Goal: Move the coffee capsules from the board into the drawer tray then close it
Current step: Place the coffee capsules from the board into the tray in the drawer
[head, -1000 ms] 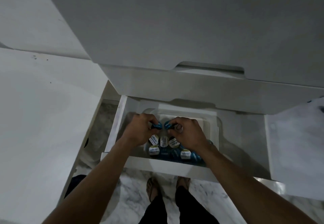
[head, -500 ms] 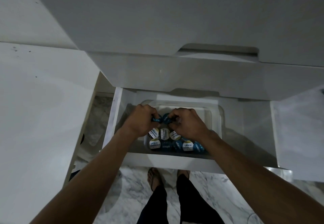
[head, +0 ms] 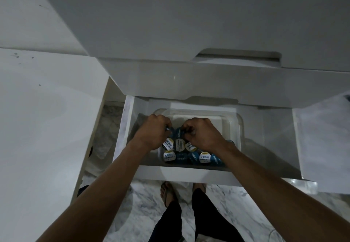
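Observation:
A clear plastic tray (head: pixel 237 122) sits in the open white drawer (head: pixel 181 174) below the counter. Several blue coffee capsules with white printed lids (head: pixel 205 157) lie packed along the tray's near side. My left hand (head: pixel 154 131) and my right hand (head: pixel 201 133) are both low inside the tray, close together. Each hand has its fingers closed on a blue capsule just above the second row. The capsule in my left hand (head: pixel 169 129) and the one in my right hand (head: pixel 179 132) almost touch. No board is in view.
The white countertop (head: pixel 170 14) overhangs the drawer from above. Under it a closed drawer front (head: pixel 227 82) juts out over the tray's far edge. White cabinet panels flank both sides. My feet (head: pixel 166 192) stand on marble floor just below the drawer front.
Both hands have sunk a little lower into the tray and drawn closer together, still holding their capsules. The camera has tilted, so the drawer sits higher in view.

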{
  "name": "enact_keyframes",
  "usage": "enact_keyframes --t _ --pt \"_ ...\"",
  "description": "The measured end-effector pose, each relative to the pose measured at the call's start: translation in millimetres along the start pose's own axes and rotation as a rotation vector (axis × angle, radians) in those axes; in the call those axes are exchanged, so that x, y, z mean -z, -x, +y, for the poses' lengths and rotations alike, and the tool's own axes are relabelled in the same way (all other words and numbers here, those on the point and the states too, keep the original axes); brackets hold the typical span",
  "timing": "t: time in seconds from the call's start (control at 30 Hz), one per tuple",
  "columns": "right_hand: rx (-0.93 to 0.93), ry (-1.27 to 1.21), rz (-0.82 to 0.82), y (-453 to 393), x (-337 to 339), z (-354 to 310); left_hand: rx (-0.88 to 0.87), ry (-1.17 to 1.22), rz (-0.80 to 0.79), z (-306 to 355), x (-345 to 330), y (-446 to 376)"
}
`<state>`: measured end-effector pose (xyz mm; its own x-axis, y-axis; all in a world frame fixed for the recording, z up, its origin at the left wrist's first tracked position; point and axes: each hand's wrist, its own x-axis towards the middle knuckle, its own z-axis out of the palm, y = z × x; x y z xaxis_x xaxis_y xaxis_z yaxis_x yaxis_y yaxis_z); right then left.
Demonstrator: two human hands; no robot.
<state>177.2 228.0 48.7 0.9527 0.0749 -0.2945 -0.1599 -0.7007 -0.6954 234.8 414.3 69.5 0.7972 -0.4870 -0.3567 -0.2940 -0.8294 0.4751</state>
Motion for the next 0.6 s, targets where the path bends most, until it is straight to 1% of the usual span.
enact_keyframes --t 0.1,0.3,0.47,0.6 --pt "-0.024 -0.029 0.093 9.6 7.8 -2.2 -0.028 0.051 0.049 1.3 5.8 6.3" --pt "-0.089 -0.240 0.324 45.1 29.9 -4.8 -0.067 0.182 0.121 26.5 12.6 14.1" --pt "-0.086 -0.350 0.465 86.7 52.5 0.9 -0.076 0.322 0.154 80.0 9.4 26.1" --pt "-0.105 -0.396 0.556 131.6 84.4 21.2 -0.151 0.348 0.165 137.2 -5.8 31.0"
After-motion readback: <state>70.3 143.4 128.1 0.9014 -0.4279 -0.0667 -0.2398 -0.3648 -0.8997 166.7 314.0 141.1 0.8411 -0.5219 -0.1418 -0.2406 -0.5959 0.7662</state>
